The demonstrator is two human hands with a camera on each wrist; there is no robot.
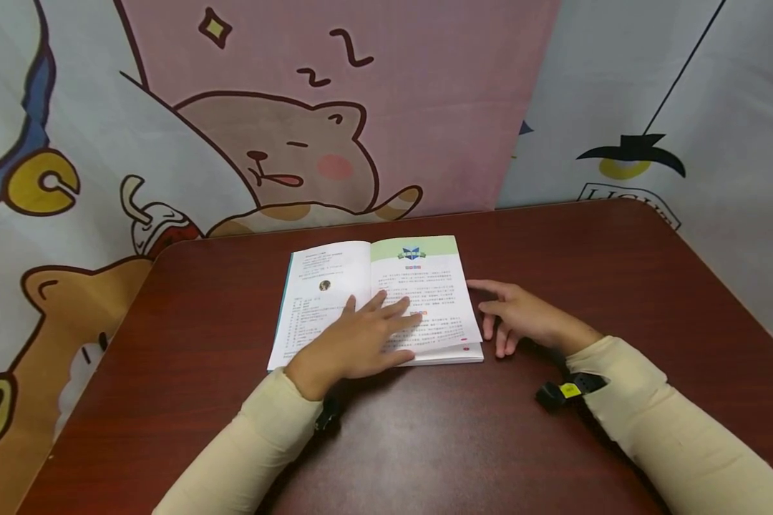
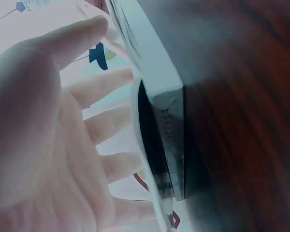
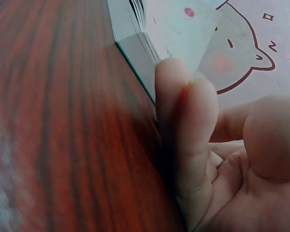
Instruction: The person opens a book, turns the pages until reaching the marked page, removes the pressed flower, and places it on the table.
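Observation:
An open book [image 1: 419,286] lies on the table, its left page mostly text with a small round picture, its right page topped by a green band. My left hand [image 1: 361,336] rests spread across the middle of the book, fingers reaching onto the right page. In the left wrist view, the same hand's straight fingers [image 2: 106,125] lie against the paper. Beside the book's right edge is my right hand [image 1: 522,315], one fingertip at the page's edge and the other fingers loosely bent. The right page's lower corner stands slightly off the pages below it.
A dark red-brown wooden table [image 1: 425,443] carries the book. Behind it hangs a cloth [image 1: 457,107] printed with cartoon animals. A black strap with a yellow label [image 1: 570,390] is at the right wrist.

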